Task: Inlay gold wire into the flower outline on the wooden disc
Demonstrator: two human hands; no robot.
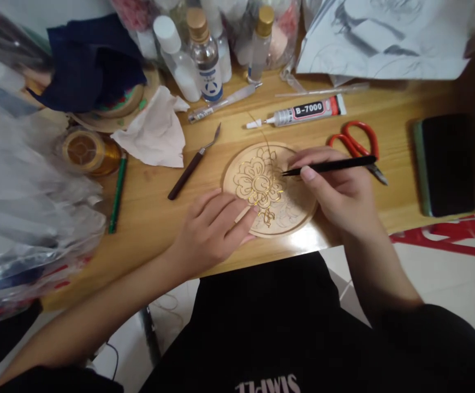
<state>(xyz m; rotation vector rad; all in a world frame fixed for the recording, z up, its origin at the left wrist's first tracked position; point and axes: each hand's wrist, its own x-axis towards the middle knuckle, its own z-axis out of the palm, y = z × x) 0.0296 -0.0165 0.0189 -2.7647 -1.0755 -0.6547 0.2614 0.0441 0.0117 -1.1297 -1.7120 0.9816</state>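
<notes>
Work on the round board, lying on the table near the front edge; rest the left hand over the near-left rim, with fingers bent and tips close to the gold flower, to stop any turning; cannot tell about a pinch on the rim beneath. Hold the tweezers low, grasped between thumb and fingers of the right hand; cannot tell at this size about any bite on the thin gold wire, rising loose past the far rim. Best, by judgement, to follow the pencil lines in short stretches; bend gently at each petal, press flat bit by bit, and avoid dragging the loose end across the gold curves; steady both wrists; mind the glue tube beyond the board and the red-handled snips to the right.
</notes>
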